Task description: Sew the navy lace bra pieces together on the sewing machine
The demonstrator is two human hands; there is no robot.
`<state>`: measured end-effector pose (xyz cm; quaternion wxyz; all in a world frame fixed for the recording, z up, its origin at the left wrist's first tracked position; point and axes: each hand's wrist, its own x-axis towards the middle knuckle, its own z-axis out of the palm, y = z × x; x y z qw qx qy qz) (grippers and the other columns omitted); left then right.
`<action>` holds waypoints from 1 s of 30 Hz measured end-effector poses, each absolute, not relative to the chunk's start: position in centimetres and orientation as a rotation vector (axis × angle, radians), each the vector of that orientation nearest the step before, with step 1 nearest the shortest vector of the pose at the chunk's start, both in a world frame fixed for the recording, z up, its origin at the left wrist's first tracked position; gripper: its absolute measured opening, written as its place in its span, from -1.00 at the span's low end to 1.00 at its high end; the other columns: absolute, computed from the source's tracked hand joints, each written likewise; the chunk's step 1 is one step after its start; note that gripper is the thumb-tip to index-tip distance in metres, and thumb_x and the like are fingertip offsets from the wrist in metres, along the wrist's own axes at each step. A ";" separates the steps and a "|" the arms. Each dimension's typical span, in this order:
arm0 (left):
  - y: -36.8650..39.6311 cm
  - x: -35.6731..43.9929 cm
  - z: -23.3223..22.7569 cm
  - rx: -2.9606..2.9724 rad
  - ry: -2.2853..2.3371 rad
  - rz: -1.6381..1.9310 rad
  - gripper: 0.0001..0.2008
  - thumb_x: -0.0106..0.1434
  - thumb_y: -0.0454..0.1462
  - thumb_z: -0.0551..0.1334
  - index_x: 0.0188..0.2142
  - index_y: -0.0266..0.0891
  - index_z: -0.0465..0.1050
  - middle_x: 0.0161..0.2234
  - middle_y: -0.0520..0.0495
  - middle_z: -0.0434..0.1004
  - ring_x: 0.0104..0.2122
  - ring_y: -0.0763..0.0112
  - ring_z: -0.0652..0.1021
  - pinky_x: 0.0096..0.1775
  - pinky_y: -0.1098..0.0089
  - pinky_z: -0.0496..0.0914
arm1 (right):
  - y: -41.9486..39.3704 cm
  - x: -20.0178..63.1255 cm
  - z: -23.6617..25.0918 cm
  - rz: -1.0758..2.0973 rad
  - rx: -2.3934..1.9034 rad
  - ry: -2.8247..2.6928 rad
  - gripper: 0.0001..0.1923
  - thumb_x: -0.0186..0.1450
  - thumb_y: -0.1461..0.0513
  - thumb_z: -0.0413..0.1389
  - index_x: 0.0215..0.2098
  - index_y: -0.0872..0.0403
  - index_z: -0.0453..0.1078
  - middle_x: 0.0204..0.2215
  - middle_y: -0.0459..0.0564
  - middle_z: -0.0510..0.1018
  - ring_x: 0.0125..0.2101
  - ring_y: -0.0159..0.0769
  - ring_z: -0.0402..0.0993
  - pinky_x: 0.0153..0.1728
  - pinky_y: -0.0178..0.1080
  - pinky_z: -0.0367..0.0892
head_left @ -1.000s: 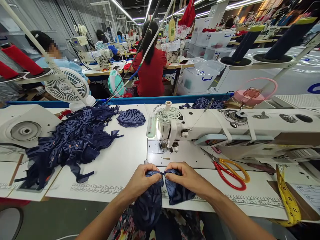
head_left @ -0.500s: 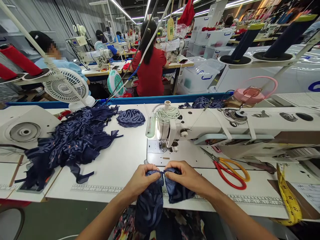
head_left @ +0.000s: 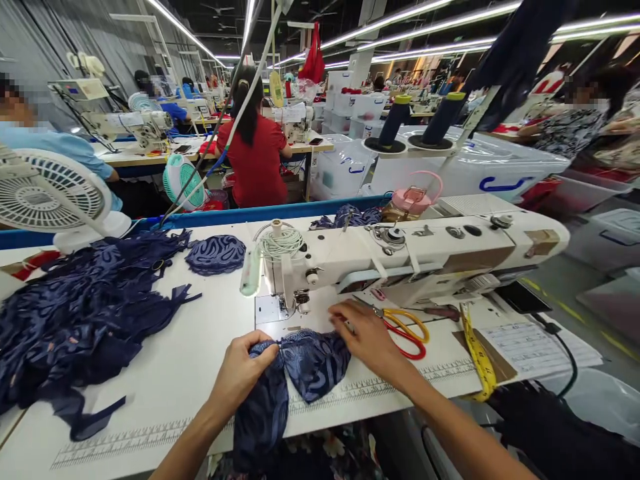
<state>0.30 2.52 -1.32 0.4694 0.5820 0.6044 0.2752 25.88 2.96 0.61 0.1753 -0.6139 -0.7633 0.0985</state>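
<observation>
A navy bra (head_left: pixel 317 367) with a swirling lace pattern lies partly on the table's front edge, one side hanging down. My left hand (head_left: pixel 240 370) pinches it near the middle join between the cups. My right hand (head_left: pixel 367 340) is off the fabric, just above the right cup, its fingers loosely bent and apart. Beside that hand lie scissors (head_left: pixel 413 350) with one red and one orange handle, their blades partly hidden behind it. The sewing machine's needle area (head_left: pixel 295 303) stands just beyond the bra.
A heap of navy lace pieces (head_left: pixel 100 313) covers the table's left, with a single cup (head_left: pixel 216 255) near it. A yellow tape measure (head_left: pixel 477 360) hangs over the edge by papers (head_left: pixel 525 347). A white fan (head_left: pixel 55 193) stands at back left. Co-workers sit beyond.
My right hand has let go of the bra and moved up towards the scissors. My left hand keeps its pinch. The view has swung to the right.
</observation>
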 end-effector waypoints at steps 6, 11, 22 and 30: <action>1.7 0.3 -1.3 1.203 1.423 0.678 -0.73 0.10 -0.09 0.26 -0.43 -0.28 0.49 -0.50 0.04 0.42 -0.48 0.42 0.38 -0.40 0.46 0.25 | -0.2 34.0 -1.2 -0.143 -2.261 -2.155 -0.70 0.28 0.35 -0.06 -0.12 0.24 0.45 -0.30 0.31 0.55 -0.29 0.08 0.49 -0.34 -0.09 0.27; 1.4 0.8 -1.1 1.128 1.397 0.717 -0.76 0.08 -0.13 0.28 -0.43 -0.31 0.49 -0.50 0.02 0.43 -0.48 0.44 0.39 -0.40 0.47 0.26 | -1.2 36.5 -2.2 -0.211 -2.294 -2.248 -0.63 0.28 0.38 -0.10 -0.01 0.16 0.39 -0.28 0.24 0.57 -0.24 0.04 0.51 -0.36 -0.12 0.31; 0.7 0.9 -1.3 1.071 1.368 0.779 -0.72 0.08 -0.10 0.31 -0.40 -0.31 0.52 -0.46 -0.03 0.47 -0.45 0.40 0.43 -0.40 0.46 0.31 | -4.0 31.8 0.2 1.367 -1.772 -1.664 -0.63 0.22 -0.12 0.08 -0.31 -0.02 0.32 -0.38 0.04 0.46 -0.39 -0.16 0.41 -0.37 -0.19 0.33; 0.0 1.7 -1.2 0.945 1.318 0.881 -0.71 0.04 -0.09 0.37 -0.40 -0.30 0.54 -0.49 0.02 0.47 -0.49 0.46 0.42 -0.41 0.48 0.29 | -4.5 22.9 2.8 2.207 -1.125 -1.210 -0.42 0.32 -0.23 -0.09 -0.49 0.07 0.18 -0.63 -0.21 0.19 -0.68 -0.51 0.10 -0.58 -0.35 0.13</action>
